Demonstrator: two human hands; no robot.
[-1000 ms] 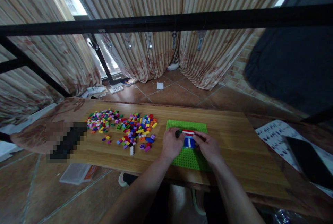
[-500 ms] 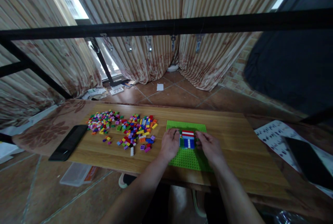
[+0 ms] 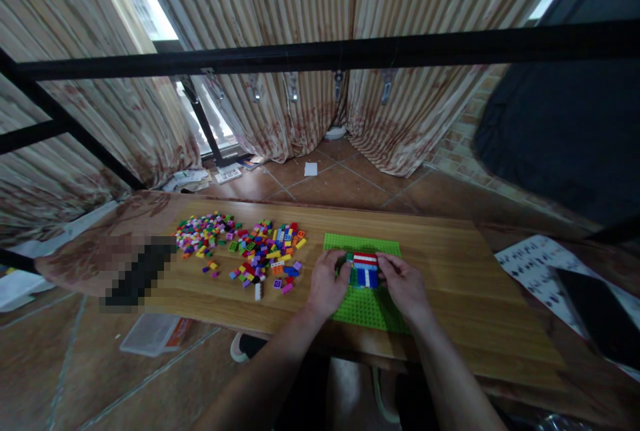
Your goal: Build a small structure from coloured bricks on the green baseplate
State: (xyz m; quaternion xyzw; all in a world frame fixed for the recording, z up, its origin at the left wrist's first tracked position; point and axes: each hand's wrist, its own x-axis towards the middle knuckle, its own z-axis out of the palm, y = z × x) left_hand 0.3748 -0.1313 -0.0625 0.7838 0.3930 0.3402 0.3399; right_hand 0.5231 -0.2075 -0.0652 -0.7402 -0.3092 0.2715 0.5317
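A small brick model (image 3: 367,271) in red, white, blue and green sits over the green baseplate (image 3: 367,314); whether it is fixed to the plate I cannot tell. My left hand (image 3: 329,282) grips the model's left side, thumb and fingers closed against it. On the opposite side, my right hand (image 3: 404,282) pinches the model's right edge near the red and white rows. Parts of the model's sides are hidden behind my fingers.
Left of the baseplate lie loose toy bricks (image 3: 260,257) and a pile of smaller pieces (image 3: 203,234) on the wooden board (image 3: 465,297). A printed sheet (image 3: 527,264) and a dark tablet-like slab (image 3: 595,314) lie at the right. A black rail (image 3: 320,57) crosses beyond.
The whole view has shifted slightly, so things appear a little farther right. Both hands stay at the model's sides, and its red and white rows show a bit more fully.
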